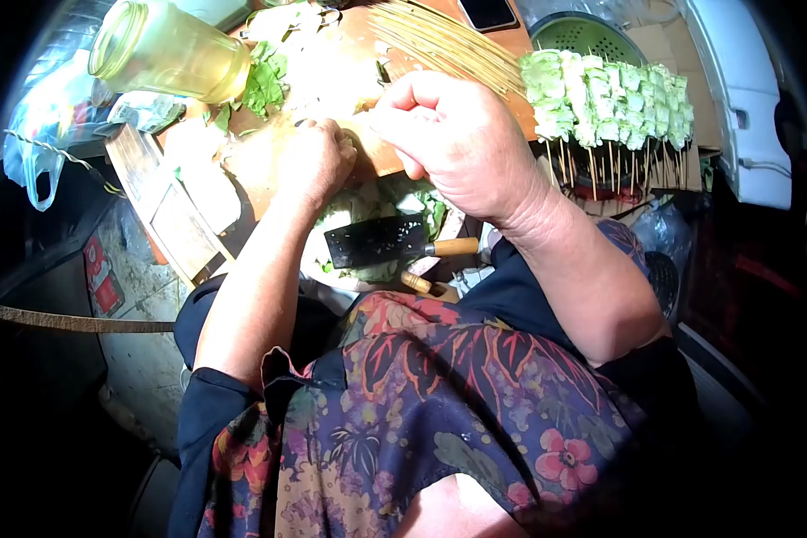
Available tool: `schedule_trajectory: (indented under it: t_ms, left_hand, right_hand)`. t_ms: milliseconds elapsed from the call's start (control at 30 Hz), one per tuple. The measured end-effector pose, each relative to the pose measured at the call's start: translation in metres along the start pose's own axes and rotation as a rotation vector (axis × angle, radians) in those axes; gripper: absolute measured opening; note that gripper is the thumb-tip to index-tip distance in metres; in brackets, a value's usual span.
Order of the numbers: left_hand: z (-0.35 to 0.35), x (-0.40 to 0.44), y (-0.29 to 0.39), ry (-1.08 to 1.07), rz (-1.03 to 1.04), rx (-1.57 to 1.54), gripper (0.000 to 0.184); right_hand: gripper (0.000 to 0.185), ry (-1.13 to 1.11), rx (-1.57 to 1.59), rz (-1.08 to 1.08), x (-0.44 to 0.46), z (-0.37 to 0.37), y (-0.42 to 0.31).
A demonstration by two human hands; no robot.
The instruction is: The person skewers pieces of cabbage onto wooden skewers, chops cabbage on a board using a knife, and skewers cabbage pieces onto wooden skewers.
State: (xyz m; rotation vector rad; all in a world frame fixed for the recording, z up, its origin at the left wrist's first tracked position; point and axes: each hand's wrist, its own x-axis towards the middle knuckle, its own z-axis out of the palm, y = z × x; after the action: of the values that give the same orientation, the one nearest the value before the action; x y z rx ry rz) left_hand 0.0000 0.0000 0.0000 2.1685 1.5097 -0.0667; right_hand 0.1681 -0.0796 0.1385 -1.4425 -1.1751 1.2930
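Observation:
My left hand (321,157) is curled closed over the front part of the wooden board (260,170); its fingertips are turned away, so I cannot make out what it holds. To its right, my right hand (462,139) is raised with thumb and forefinger pinched together; whatever may be between them does not show clearly. Below both hands a cleaver (377,242) with a wooden handle lies across a container of cut cabbage leaves (359,208). Beyond the hands, a bundle of bamboo skewers (448,40) rests on the table.
Rows of skewered cabbage pieces (610,99) stand at the right, before a green colander (587,36). A glass jar of yellowish liquid (170,54) leans at the upper left, near green leaves (264,81). A phone (487,13) lies at the back, a blue plastic bag (40,157) far left.

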Motion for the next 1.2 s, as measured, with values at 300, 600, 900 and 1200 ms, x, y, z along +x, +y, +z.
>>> schedule_trajectory:
  t_ms: [300, 600, 900, 1200]
  left_hand:
    - [-0.044, 0.027, -0.010, 0.149, -0.309, -0.963, 0.010]
    - [-0.035, 0.050, -0.008, 0.139, -0.370, -1.086, 0.006]
    - [-0.042, 0.056, 0.002, 0.208, -0.420, -0.961, 0.023]
    - [-0.041, 0.063, -0.002, 0.073, -0.291, -0.567, 0.030]
  right_hand:
    - [0.013, 0.049, 0.044, 0.028, 0.001, -0.006, -0.007]
    - [0.015, 0.061, 0.014, 0.013, 0.003, -0.010, -0.003]
    - [0.014, 0.042, 0.087, 0.122, 0.001, -0.015, -0.014]
    - [0.015, 0.070, 0.173, 0.067, 0.005, -0.018, -0.006]
